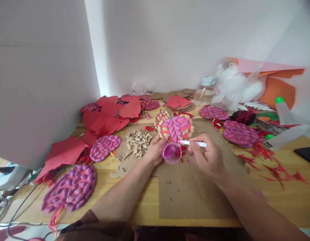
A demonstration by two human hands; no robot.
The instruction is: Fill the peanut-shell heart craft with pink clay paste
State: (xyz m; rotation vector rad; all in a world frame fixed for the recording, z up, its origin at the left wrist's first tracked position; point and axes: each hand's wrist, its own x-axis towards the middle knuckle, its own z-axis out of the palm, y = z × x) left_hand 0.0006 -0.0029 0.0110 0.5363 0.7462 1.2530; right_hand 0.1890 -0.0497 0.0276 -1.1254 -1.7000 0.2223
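My left hand point(156, 149) is closed at the lower left edge of a red heart-shaped plaque point(186, 131) covered in peanut shells, its thumb on top. Some shells are bright purple, others bare tan. Just below the plaque, against my left fingers, is a clear plastic cup point(172, 153) with purple paint inside; whether those fingers also grip it I cannot tell. In a pinch, my right hand point(207, 155) holds a white-handled paintbrush point(197, 144), its purple tip touching the plaque's lower edge. Left of my hands lie loose peanut shells point(138, 142) in a pile.
Cardboard point(195, 194) covers the table's middle. Finished-looking purple plaques point(72, 187) lie on both sides. Red paper cutouts point(107, 115) are heaped at the back left. A lidded water jar point(205, 92), plastic bags point(235, 87), red scraps point(277, 170) and a phone point(306, 154) are rightward.
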